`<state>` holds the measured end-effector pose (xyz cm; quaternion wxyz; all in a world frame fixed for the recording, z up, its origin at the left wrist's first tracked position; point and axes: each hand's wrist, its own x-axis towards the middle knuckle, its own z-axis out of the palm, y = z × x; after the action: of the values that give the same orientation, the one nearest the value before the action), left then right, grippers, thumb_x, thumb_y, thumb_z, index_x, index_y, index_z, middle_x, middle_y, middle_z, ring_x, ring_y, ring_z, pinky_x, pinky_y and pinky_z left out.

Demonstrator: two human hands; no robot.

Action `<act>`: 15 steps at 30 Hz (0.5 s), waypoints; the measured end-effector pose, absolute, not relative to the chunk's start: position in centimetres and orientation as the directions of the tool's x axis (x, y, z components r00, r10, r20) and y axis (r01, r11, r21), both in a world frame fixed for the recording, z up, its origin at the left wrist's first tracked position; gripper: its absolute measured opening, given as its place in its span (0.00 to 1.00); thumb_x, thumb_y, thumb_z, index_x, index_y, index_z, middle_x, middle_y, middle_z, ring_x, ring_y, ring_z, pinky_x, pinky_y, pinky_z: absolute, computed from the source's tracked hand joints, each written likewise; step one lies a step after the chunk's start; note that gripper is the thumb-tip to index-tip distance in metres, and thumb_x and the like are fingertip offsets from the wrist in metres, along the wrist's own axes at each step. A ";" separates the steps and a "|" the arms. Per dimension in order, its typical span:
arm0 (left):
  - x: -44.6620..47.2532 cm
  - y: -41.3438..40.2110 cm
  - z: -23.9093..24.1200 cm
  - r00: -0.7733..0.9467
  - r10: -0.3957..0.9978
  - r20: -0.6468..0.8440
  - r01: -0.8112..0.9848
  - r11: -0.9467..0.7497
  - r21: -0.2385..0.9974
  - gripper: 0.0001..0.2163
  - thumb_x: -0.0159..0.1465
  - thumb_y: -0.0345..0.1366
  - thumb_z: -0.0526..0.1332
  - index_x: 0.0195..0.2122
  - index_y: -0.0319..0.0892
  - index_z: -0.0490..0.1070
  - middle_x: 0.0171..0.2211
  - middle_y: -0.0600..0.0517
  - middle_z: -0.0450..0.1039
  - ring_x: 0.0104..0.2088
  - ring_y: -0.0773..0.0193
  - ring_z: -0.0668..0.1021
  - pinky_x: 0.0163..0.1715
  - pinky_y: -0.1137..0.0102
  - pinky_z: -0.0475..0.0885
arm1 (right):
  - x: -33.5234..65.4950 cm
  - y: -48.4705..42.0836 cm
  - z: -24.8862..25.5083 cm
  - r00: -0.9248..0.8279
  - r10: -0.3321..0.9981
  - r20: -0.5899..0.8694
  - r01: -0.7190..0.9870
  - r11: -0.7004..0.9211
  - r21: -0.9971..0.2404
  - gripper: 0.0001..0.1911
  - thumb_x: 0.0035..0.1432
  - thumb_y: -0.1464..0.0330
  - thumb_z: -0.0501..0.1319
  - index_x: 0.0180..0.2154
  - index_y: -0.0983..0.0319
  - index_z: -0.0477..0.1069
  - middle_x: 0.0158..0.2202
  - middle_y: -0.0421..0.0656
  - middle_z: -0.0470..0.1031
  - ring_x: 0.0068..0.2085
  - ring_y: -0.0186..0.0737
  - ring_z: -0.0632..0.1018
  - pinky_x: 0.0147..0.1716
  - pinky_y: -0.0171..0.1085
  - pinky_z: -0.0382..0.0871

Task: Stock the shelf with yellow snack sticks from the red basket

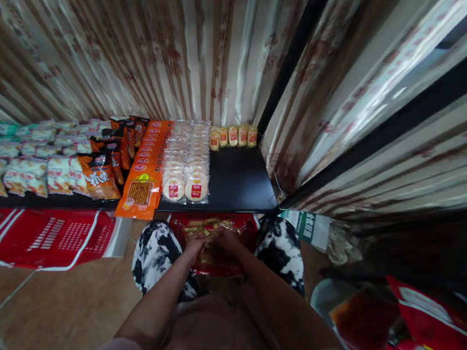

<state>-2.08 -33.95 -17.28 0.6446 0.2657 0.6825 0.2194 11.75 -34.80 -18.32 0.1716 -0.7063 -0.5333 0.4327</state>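
Observation:
Between my knees lies an open red bag (247, 228) with small golden-yellow snack packets (199, 226) in it. My left hand (196, 242) reaches into it from the left, fingers closed at the packets. Close beside it, my right hand (225, 238) is curled, also at the packets. Dim light and the hands themselves hide exactly what each one grips. Just beyond the bag, on the black shelf (240, 174), a short row of small yellow packets (233, 136) stands at the back. Left of them are two rows of round, clear-wrapped crackers (195, 186).
An orange snack bag (142, 188) and many white, black-orange and teal snack packs (27, 175) line the shelf leftward. Red bags (55, 235) hang below its front edge. Curtains (198, 46) and a dark post (301, 38) enclose the back and right. Red packages (426, 310) lie lower right.

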 end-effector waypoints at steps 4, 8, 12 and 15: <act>-2.3 -35.0 -16.4 0.038 0.652 -0.757 0.065 0.754 0.653 0.03 0.53 0.24 0.61 0.26 0.37 0.68 0.18 0.58 0.66 0.17 0.74 0.67 0.19 0.79 0.59 | 11.9 -35.2 -17.5 0.104 0.913 -0.395 0.593 -0.376 -0.712 0.08 0.51 0.67 0.57 0.26 0.61 0.73 0.25 0.41 0.74 0.30 0.37 0.73 0.33 0.33 0.63; -2.8 -35.9 -15.6 0.090 0.661 -0.745 0.032 0.746 0.666 0.04 0.53 0.28 0.64 0.25 0.38 0.68 0.19 0.58 0.66 0.20 0.73 0.69 0.22 0.79 0.62 | 11.8 -35.6 -16.8 0.122 0.930 -0.347 0.570 -0.352 -0.742 0.11 0.52 0.63 0.56 0.26 0.62 0.72 0.23 0.39 0.72 0.28 0.36 0.71 0.30 0.33 0.62; -2.9 -36.8 -15.3 0.125 0.657 -0.743 -0.005 0.749 0.662 0.05 0.54 0.30 0.63 0.25 0.38 0.67 0.18 0.58 0.66 0.20 0.74 0.70 0.25 0.78 0.66 | 11.7 -36.1 -16.6 0.124 0.941 -0.316 0.544 -0.331 -0.771 0.15 0.53 0.60 0.54 0.25 0.63 0.71 0.23 0.39 0.71 0.28 0.35 0.70 0.29 0.32 0.62; -2.9 -37.4 -15.2 0.143 0.648 -0.748 -0.023 0.758 0.652 0.05 0.55 0.32 0.63 0.26 0.39 0.67 0.19 0.58 0.66 0.19 0.74 0.70 0.25 0.77 0.67 | 11.6 -36.1 -16.4 0.124 0.943 -0.310 0.529 -0.327 -0.783 0.17 0.53 0.58 0.53 0.25 0.63 0.71 0.23 0.39 0.71 0.28 0.35 0.70 0.29 0.32 0.62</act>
<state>-2.93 -37.39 -15.25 0.7113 0.2558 0.6107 0.2358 11.57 -36.11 -16.45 0.2536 -0.7054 -0.5216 0.4076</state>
